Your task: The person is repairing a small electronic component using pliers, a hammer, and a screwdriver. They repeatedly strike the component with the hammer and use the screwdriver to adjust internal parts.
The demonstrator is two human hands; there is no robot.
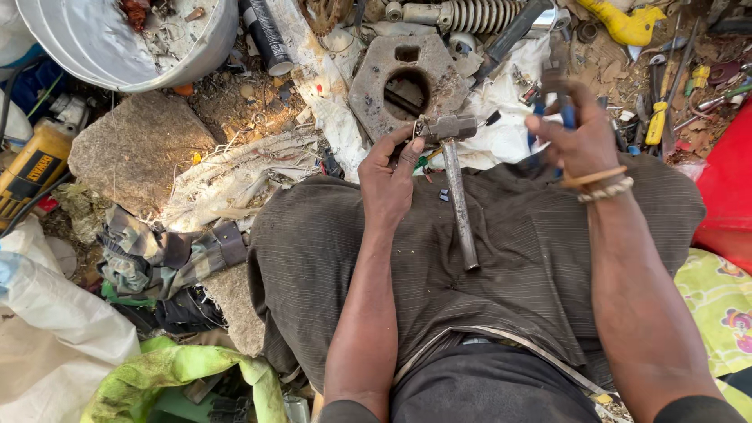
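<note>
1. Left hand (389, 178) closed around the hammer (452, 176) just below its head, thumb and fingers wrapped at the neck; handle hanging down across the lap, over the dark striped cloth (501, 258) on the thighs.
2. Right hand (577, 139) closed on the blue-handled pliers (551, 100), raised above the right knee, jaws pointing away toward the clutter; wrist ringed by a rubber band and a beaded bracelet (605, 189).
3. Hammer all metal by the look, head blocky and grey, shaft a plain steel rod; likely heavy at the top, stiff, not fragile; bare shaft probably slick, so best gripped close under the head for control, or low on the rod for swing.
4. Pliers likely light and rigid; coated grips the natural place to hold, giving friction.
5. Just beyond the hammer head, a thick octagonal metal plate (376, 78) with a round hole, lying on white rags (501, 125); a coil spring (478, 14) behind it.
6. To the left, a flat stone (137, 149), a metal basin (94, 39), a yellow power tool (31, 168); to the right, screwdrivers (658, 117) scattered on the dirt.
</note>
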